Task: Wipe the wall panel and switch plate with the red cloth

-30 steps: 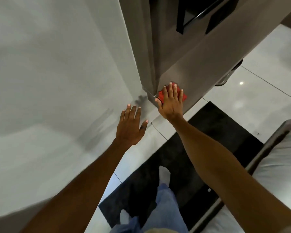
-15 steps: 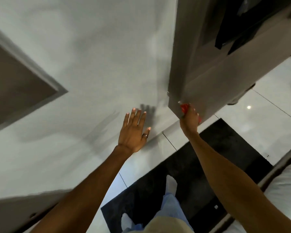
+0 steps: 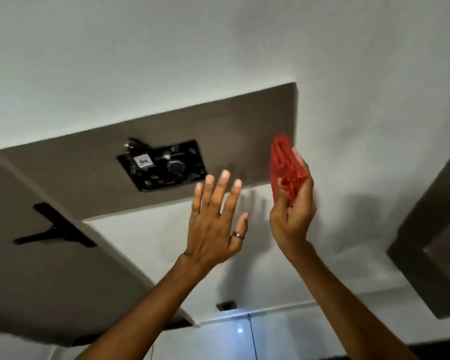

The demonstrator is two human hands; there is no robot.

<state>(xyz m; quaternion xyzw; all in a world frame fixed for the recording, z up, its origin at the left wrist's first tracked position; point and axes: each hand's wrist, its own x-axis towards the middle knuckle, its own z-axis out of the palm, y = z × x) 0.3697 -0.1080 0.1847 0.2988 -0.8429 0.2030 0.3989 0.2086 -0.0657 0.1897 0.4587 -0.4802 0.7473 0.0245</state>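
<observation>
A brown wall panel runs across the white wall, and a black switch plate with a plug and a small sticker is set into it at centre left. My right hand is raised near the panel's right end, holding the folded red cloth upright; the cloth looks just off the wall. My left hand, wearing a ring, is lifted with fingers spread, its fingertips at the panel's lower edge, right of the switch plate.
A second brown panel slants down the left side with a black bracket on it. Another brown framed panel stands at the right edge. A small dark socket sits low on the white wall, above the glossy floor tiles.
The view has swung up from the floor and lower panel to the upper wall. My right hand lifted the cloth off the lower panel corner to the upper panel; my left hand rose too.
</observation>
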